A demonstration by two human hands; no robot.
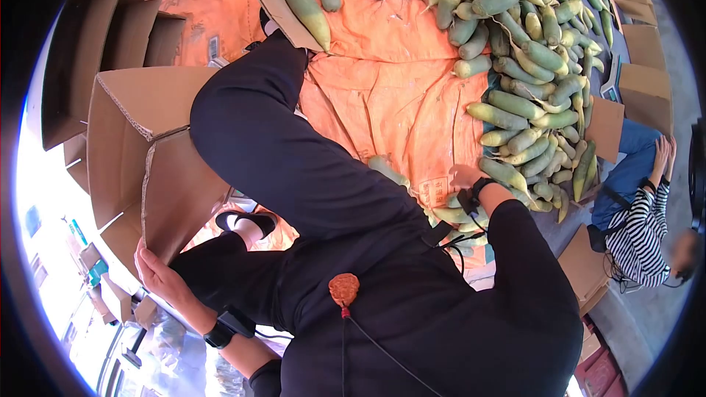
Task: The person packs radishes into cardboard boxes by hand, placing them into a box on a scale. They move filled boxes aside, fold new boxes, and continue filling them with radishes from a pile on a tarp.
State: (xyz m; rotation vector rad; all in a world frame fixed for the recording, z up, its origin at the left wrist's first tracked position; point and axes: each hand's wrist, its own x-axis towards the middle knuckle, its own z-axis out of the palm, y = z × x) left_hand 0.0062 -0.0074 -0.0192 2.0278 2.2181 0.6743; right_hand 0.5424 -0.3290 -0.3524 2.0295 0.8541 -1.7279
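My left hand (157,273) grips the lower edge of a flap of a large open cardboard box (140,147) at the left. My right hand (465,176) reaches down to the heap of green-and-white radishes (529,81) on the orange tarp (390,95). It rests at the near edge of the pile, close to one radish (504,173); whether its fingers close on anything is hidden. My dark trouser legs and black top fill the middle of the view.
More open cardboard boxes (103,37) stand at the far left. Flat cardboard sheets (647,44) lie at the right. Another person in a striped top and jeans (638,220) crouches at the right edge beside the pile.
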